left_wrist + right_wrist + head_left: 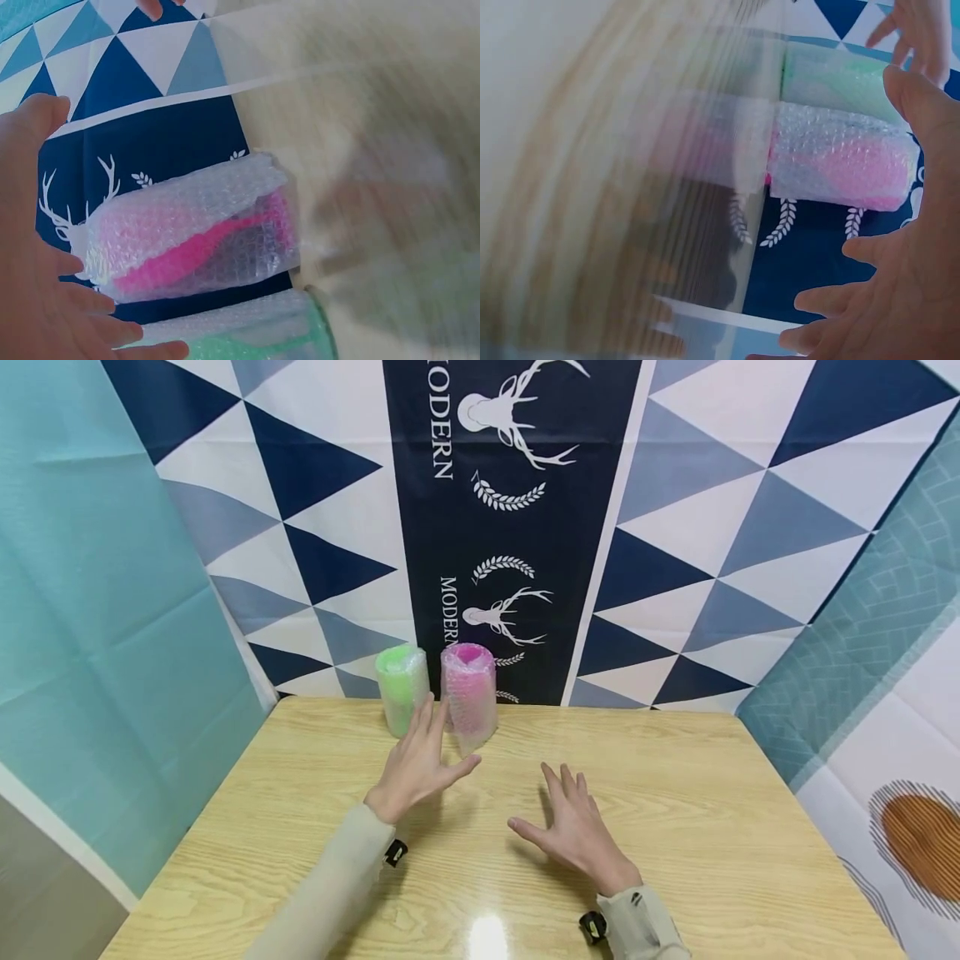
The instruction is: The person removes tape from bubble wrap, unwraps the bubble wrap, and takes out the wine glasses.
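Two upright bundles in bubble wrap stand side by side at the table's back edge. The left one shows a green item (402, 681) inside; the other holds a pink item (470, 693), also seen as a pink bundle (191, 232) in the left wrist view. My left hand (420, 760) hovers over the table in front of them, its fingers spread and overlapping the green bundle's lower edge in the head view. Lower and to the right, my right hand (573, 831) is held above the wood with fingers extended and thumb out. Neither hand holds anything.
The pale wooden table (660, 810) meets a patterned cloth backdrop (517, 527) at its back edge. Teal cloth (97, 610) hangs on the left, and another cloth (885, 727) with a brown circle on the right. Both sleeves have a small black device at the wrist.
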`<state>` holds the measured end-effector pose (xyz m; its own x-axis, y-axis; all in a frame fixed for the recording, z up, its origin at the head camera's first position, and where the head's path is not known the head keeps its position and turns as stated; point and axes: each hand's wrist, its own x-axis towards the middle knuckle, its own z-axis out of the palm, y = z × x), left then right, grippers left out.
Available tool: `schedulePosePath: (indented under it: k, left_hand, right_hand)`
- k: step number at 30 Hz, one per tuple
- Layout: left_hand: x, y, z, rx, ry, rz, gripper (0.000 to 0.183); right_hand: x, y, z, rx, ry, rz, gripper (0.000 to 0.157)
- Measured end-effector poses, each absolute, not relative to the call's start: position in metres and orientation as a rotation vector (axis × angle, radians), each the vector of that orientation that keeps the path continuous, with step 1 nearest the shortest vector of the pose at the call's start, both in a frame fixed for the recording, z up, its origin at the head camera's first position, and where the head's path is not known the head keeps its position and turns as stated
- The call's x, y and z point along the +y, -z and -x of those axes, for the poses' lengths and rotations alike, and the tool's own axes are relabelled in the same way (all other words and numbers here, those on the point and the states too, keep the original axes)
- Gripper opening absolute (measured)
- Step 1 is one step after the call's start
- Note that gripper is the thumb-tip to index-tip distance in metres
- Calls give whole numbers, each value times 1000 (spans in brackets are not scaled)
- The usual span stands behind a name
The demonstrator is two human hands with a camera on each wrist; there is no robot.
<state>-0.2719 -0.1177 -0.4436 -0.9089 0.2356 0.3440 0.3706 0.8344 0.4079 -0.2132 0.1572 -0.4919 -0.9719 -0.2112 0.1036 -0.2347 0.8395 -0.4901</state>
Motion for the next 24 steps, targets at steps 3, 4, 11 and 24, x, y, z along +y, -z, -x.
schedulePosePath:
  k: [3,4,11,24]
  left_hand:
    - [-117,439,278,-2700,720,460,106]
    - [-116,438,280,-2686,730,461,106]
    - [-116,432,293,-2634,799,493,106]
    - [-111,418,310,-2493,688,566,97]
  right_hand:
    - [159,492,214,-2963,-778,-357,112]
    - [159,492,214,-2961,-771,-357,112]
    - [162,492,215,-2955,-770,-370,112]
    - [170,489,219,-2949,-783,-343,111]
